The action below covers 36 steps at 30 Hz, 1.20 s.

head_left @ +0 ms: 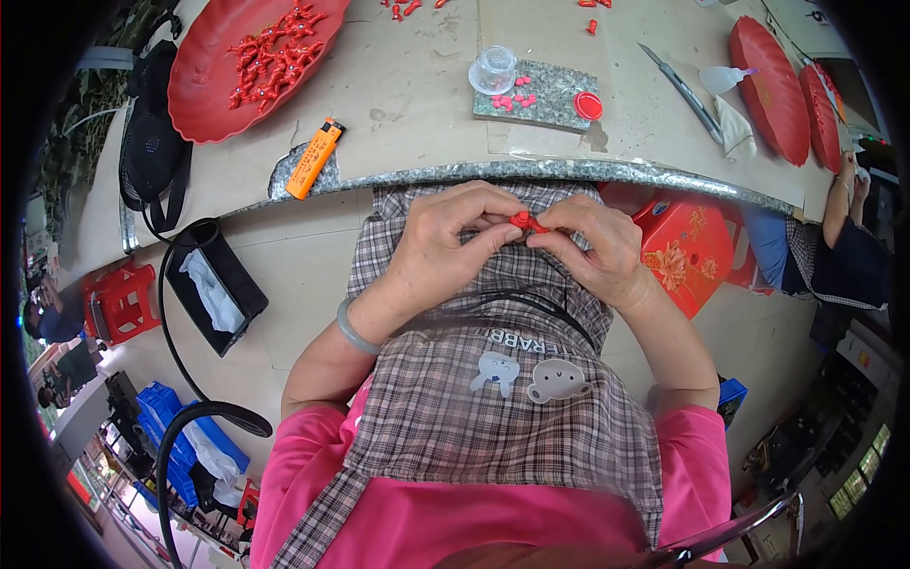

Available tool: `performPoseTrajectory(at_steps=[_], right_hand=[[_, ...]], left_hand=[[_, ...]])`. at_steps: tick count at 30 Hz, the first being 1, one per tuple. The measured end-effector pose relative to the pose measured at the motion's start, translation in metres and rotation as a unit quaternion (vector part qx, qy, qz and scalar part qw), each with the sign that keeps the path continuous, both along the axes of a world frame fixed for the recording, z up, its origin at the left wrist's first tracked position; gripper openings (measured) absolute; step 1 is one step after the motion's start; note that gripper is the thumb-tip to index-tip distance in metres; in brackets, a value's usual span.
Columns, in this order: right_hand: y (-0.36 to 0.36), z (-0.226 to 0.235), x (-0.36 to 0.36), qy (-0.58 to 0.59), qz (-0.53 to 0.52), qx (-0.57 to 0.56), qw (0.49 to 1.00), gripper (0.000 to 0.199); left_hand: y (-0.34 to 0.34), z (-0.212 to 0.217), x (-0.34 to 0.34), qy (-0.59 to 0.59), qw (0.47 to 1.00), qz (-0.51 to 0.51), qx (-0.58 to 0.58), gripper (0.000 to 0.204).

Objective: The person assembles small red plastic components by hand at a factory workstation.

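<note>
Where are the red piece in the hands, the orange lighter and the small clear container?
Red piece (521,220): head view, on its rounded end.
Orange lighter (315,160): head view, middle of its body.
Clear container (495,72): head view, on its visible middle.

Small glossy red piece: uniform. Scalloped red plastic tray: plain. Rectangular grey stone slab: speckled. Orange plastic lighter: dark markings. Grey-brown plaid cloth apron: pale animal motifs. Red plastic stool: peach-gold floral print.

Bright, even light; soft shadows; strong fisheye bend, corners black
</note>
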State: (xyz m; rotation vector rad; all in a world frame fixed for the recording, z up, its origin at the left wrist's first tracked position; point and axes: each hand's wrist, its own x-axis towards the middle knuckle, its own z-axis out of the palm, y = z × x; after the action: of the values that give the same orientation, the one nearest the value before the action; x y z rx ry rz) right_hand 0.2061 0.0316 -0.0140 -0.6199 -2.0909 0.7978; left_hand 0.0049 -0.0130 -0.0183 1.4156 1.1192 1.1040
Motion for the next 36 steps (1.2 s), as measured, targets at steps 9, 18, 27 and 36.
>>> performPoseTrajectory(at_steps=[9, 18, 27, 36], right_hand=[[-0.001, 0.005, 0.001, -0.054, -0.021, -0.017, 0.998, 0.026], [-0.001, 0.014, 0.002, -0.088, -0.002, -0.04, 0.995, 0.023], [0.001, 0.013, 0.005, -0.094, 0.018, -0.008, 0.995, 0.018], [0.003, 0.009, 0.008, -0.092, 0.058, 0.085, 0.99, 0.026]], left_hand=[[-0.004, 0.0, 0.001, -0.042, 0.997, 0.006, -0.068, 0.016], [-0.003, 0.002, -0.003, -0.208, 0.948, -0.014, -0.24, 0.02], [-0.003, 0.003, -0.006, -0.183, 0.951, -0.027, -0.248, 0.018], [-0.003, 0.01, -0.008, -0.182, 0.944, -0.046, -0.272, 0.015]])
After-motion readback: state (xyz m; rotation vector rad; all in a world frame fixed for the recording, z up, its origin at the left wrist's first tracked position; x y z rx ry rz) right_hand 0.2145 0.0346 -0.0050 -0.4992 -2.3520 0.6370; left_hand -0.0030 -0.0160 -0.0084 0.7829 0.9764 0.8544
